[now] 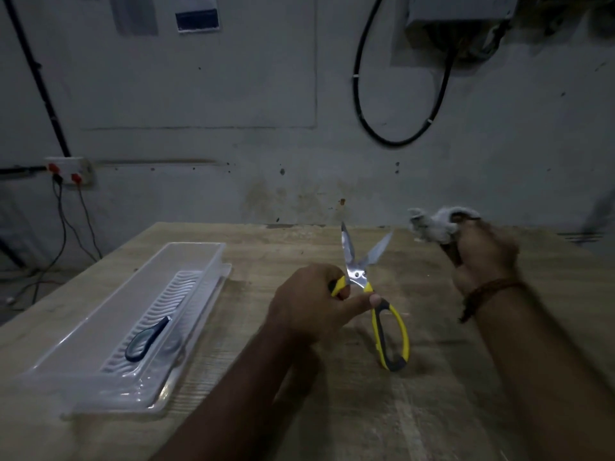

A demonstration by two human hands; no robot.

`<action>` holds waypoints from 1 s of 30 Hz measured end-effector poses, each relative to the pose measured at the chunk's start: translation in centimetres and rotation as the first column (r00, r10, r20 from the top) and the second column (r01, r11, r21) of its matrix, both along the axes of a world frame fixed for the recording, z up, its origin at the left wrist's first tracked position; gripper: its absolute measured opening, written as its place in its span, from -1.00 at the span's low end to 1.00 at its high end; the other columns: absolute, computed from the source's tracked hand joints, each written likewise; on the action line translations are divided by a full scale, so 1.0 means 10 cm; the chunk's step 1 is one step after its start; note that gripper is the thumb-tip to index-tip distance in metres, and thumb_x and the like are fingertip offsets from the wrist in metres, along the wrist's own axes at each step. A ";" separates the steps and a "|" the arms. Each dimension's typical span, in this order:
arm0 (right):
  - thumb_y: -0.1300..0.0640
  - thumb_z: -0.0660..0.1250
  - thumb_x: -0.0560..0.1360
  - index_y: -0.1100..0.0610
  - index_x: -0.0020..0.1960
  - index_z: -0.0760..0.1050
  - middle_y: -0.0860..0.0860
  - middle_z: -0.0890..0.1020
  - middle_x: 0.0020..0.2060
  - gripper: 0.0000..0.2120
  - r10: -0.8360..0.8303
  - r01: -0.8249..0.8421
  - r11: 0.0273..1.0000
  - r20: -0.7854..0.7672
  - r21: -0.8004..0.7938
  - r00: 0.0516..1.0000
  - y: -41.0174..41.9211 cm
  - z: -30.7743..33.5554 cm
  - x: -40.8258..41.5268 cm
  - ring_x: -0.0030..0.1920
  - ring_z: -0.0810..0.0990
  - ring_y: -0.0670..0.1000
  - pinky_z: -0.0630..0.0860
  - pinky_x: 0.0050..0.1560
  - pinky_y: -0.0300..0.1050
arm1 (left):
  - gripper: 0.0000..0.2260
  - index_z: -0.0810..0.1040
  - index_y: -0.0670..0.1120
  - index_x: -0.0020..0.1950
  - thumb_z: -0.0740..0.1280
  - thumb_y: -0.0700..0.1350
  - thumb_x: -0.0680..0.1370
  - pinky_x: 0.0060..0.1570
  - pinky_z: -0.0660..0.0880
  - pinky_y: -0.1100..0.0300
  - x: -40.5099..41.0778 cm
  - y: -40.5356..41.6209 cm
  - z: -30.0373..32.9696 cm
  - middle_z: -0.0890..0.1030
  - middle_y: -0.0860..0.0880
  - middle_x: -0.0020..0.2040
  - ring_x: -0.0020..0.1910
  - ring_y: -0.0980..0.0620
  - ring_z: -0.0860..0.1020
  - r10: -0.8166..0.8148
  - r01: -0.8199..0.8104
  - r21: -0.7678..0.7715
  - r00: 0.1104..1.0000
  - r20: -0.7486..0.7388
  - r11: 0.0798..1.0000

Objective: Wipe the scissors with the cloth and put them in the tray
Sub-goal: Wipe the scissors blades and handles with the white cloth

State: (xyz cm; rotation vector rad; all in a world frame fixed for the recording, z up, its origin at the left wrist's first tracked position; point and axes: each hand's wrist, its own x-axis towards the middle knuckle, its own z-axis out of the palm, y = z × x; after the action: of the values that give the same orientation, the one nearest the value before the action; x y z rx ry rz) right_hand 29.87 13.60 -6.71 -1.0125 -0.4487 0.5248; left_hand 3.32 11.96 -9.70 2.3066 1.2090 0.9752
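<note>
Yellow-and-black scissors (389, 322) stand above the wooden table, blades spread and pointing up and away. My left hand (309, 302) grips one handle near the pivot; the other handle loop hangs free to the right. My right hand (482, 257) is raised to the right of the blades, apart from them, closed on a crumpled grey cloth (432, 224). A clear plastic tray (186, 261) with a ribbed insert lies on the left of the table.
Inside the tray lies a small dark-handled tool (146, 339). The wooden table (416, 410) ends at a grey wall behind. A socket with plugged cables (68, 171) is on the wall at left, and a black cable loop (392, 121) hangs at upper right.
</note>
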 end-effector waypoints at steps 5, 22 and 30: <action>0.41 0.47 0.47 0.43 0.15 0.56 0.28 0.70 -0.10 -0.72 0.280 -0.217 0.954 0.359 -0.208 0.890 -0.14 0.00 -0.50 -0.22 0.67 0.12 0.67 -0.29 -0.13 | -0.49 0.42 0.03 -0.38 0.47 0.41 0.41 -0.41 0.30 0.24 -0.02 0.01 -0.02 0.43 0.10 -0.48 -0.50 0.20 0.37 0.018 -0.017 -0.013 0.999 0.049 1.000; 0.27 0.63 0.36 0.19 0.27 0.37 0.20 0.66 0.06 -0.39 0.469 -0.346 0.856 0.295 -0.385 0.833 -0.17 -0.12 -1.08 -0.01 0.72 0.18 0.73 -0.18 0.12 | -0.55 0.45 0.06 -0.38 0.47 0.36 0.45 -0.44 0.28 0.30 0.00 0.04 -0.02 0.52 0.08 -0.46 -0.49 0.17 0.46 0.096 -0.097 0.018 0.993 0.063 0.995; 0.38 0.49 0.42 0.33 0.19 0.53 0.27 0.64 -0.08 -0.64 0.312 -0.311 0.917 -0.037 -0.251 0.949 -0.15 -0.05 -1.16 -0.33 0.64 0.11 0.56 -0.47 -0.13 | -0.51 0.46 0.05 -0.36 0.41 0.45 0.41 -0.41 0.27 0.22 0.09 -0.01 -0.02 0.50 0.09 -0.45 -0.46 0.17 0.45 0.130 -0.133 0.097 0.991 0.045 0.986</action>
State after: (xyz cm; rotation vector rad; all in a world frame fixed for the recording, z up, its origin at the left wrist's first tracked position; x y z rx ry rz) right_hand 18.27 12.11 -7.18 -1.1952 -0.5606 0.8848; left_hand 4.27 11.90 -9.86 2.2954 1.3397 1.1449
